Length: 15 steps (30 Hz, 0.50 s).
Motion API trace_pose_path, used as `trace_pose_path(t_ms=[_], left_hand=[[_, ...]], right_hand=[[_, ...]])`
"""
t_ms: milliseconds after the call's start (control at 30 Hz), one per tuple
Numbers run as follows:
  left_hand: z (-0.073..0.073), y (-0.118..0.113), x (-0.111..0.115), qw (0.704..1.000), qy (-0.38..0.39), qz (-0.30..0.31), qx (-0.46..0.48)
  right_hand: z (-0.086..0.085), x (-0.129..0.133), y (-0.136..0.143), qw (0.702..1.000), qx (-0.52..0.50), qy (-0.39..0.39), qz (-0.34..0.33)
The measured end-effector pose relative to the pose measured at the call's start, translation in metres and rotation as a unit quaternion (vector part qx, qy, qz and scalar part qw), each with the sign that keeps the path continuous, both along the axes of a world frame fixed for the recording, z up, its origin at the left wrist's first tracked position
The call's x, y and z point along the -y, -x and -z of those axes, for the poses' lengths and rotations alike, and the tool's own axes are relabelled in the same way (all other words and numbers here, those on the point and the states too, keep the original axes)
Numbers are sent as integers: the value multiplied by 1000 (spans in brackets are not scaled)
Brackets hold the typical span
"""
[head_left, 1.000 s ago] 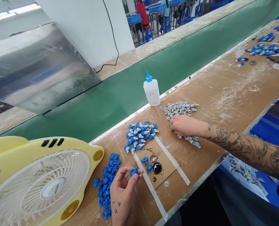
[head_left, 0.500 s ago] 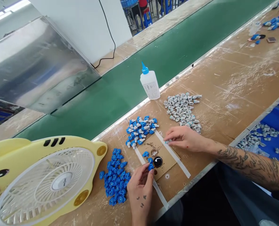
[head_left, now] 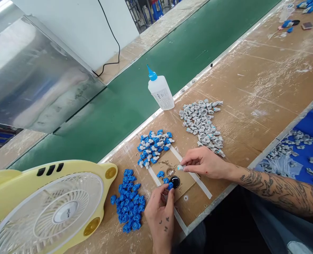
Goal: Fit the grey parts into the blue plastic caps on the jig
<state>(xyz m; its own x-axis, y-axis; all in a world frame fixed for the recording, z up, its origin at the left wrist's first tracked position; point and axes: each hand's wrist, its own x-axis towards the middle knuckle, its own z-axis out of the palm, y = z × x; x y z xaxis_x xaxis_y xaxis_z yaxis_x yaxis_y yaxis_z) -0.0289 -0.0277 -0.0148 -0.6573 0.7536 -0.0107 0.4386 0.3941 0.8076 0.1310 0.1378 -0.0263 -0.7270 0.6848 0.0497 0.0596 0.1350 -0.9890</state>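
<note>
My left hand (head_left: 161, 208) pinches a small blue rosette-shaped piece (head_left: 170, 185) beside a round black pot of dark liquid (head_left: 175, 181). Between thumb and fingertips, my right hand (head_left: 202, 163) has a small grey piece (head_left: 180, 167), held above the cardboard sheet (head_left: 184, 190). Two more blue pieces lie by the pot, one of them a loose blue piece (head_left: 160, 174). A small clear round dish (head_left: 170, 171) touches the pot's far side. Behind them is a pile of joined blue-and-grey pieces (head_left: 154, 145).
Blue pieces (head_left: 130, 201) are heaped at left beside a yellow fan (head_left: 107, 201). Grey pieces (head_left: 202, 121) form a heap near a white bottle with a blue nozzle (head_left: 161, 93). A green conveyor belt (head_left: 130, 106) runs behind. More grey pieces lie on blue material (head_left: 304, 155) at right.
My right hand has brought the grey piece left and slightly down, closer to the pot. My left hand has shifted slightly right with the blue piece. The camera view has also moved.
</note>
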Motion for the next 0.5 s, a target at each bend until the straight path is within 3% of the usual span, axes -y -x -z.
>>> trace_pose_path(t_ms=[67, 200, 333, 500], left_hand=[[-1, -2, -2, 991, -30, -81, 98], [-2, -7, -10, 935, -120, -191, 274], [-2, -14, -18, 899, -174, -204, 346], [-6, -18, -21, 911, -181, -170, 328]], right_hand=[[-2, 5, 3, 1000, -18, 3, 8], [-4, 21, 14, 998, -64, -9, 18], [-3, 38, 25, 995, -89, -33, 35], [-5, 45, 30, 990, -89, -103, 19]])
